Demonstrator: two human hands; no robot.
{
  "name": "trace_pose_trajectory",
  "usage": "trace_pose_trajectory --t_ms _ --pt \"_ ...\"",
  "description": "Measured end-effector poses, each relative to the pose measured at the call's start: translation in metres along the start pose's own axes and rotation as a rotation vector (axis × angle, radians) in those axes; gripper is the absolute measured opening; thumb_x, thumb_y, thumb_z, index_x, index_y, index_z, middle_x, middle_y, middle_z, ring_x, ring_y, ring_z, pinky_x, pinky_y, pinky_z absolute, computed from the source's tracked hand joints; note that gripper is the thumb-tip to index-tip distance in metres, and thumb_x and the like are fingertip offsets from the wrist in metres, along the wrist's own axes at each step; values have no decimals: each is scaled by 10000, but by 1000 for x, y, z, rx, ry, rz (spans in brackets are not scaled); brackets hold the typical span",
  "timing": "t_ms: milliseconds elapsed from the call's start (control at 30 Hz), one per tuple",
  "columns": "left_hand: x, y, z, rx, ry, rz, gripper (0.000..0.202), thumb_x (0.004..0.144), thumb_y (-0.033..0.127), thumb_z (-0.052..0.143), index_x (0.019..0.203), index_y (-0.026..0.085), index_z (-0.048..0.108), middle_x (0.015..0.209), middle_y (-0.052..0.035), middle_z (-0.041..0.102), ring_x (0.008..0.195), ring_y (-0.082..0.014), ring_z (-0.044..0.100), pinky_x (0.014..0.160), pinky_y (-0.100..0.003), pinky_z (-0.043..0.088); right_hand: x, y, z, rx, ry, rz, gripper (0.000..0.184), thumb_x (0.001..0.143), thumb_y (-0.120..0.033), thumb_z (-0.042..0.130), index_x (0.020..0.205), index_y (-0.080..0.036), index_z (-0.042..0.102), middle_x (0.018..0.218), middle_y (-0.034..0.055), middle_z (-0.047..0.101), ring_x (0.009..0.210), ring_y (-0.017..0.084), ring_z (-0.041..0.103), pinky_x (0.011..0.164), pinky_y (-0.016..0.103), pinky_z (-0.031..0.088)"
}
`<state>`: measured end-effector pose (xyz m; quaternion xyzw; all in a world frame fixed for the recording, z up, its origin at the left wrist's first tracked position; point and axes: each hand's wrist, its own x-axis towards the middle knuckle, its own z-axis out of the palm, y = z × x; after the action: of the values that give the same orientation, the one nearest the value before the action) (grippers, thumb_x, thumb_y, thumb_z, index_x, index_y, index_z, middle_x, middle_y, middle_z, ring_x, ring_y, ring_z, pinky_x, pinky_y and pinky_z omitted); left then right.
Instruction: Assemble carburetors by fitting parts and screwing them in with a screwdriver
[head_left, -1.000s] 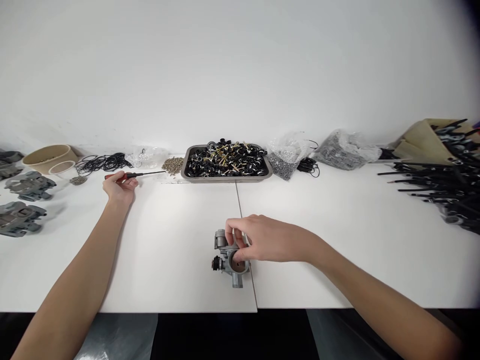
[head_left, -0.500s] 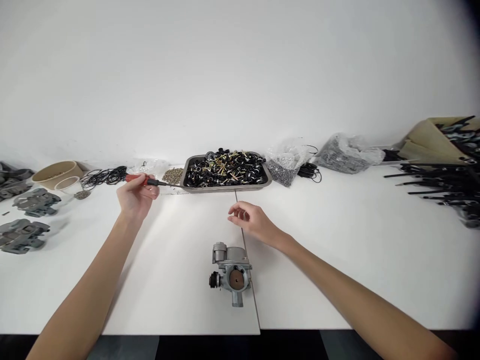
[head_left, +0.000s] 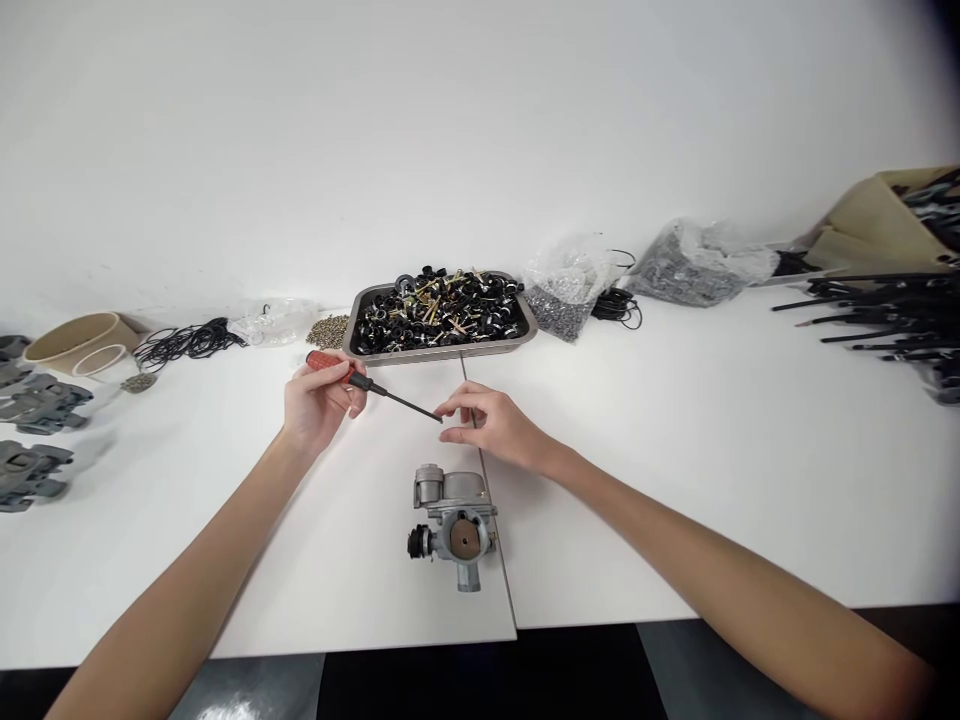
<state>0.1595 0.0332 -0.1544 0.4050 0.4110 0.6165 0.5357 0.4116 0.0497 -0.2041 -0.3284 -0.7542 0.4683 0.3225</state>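
Observation:
My left hand (head_left: 322, 402) is wrapped round the red handle of a screwdriver (head_left: 403, 401), whose dark shaft points right and slightly down. My right hand (head_left: 495, 428) is at the screwdriver's tip. Its thumb and index finger are apart on either side of the tip; whether they touch it, or anything small is there, I cannot make out. Below both hands a grey metal carburetor (head_left: 454, 525) lies on the white table, with a round brown disc in its bore and a black knob on its left side.
At the back stands a metal tray (head_left: 442, 354) heaped with black and brass parts. Beside it lie small brass pieces (head_left: 328, 331) and plastic bags (head_left: 686, 265) of metal bits. More carburetors (head_left: 34, 470) are at left, black tubes (head_left: 885, 315) at right. A seam crosses the table.
My left hand has brought the screwdriver right and down, so its tip now meets my right hand's fingers. The right thumb and index finger have spread. The view has shifted slightly.

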Motion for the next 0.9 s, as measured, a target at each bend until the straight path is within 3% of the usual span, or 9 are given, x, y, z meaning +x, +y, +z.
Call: trace_pose_trajectory --t_ms 333,567,700,900 --pt "-3 -1 -1 3 -39 -7 74 690 139 596 754 131 560 713 -54 636 363 -158 528 364 -260 372 -1 -5 1 44 10 -26 189 748 -281 802 901 -193 734 912 22 624 719 114 546 640 266 445" --pt "-2 0 0 1 -35 0 103 675 151 622 756 131 561 704 -51 641 371 -152 531 361 -256 380 -3 -6 4 4 77 -57 69 809 -229 710 838 -171 732 851 33 656 719 130 587 676 290 484" --pt "-2 1 0 2 -7 25 112 670 160 636 746 134 557 710 -46 639 377 -145 527 356 -252 375 -2 -6 2 113 131 47 102 784 -246 727 855 -176 750 876 51 719 803 171 658 759 324 536" --pt "-2 1 2 -5 3 42 127 655 159 653 729 133 553 707 -49 638 383 -147 534 359 -259 386 0 -11 -2 347 111 218 243 674 -319 821 820 -140 745 717 52 713 677 174 671 751 363 571"
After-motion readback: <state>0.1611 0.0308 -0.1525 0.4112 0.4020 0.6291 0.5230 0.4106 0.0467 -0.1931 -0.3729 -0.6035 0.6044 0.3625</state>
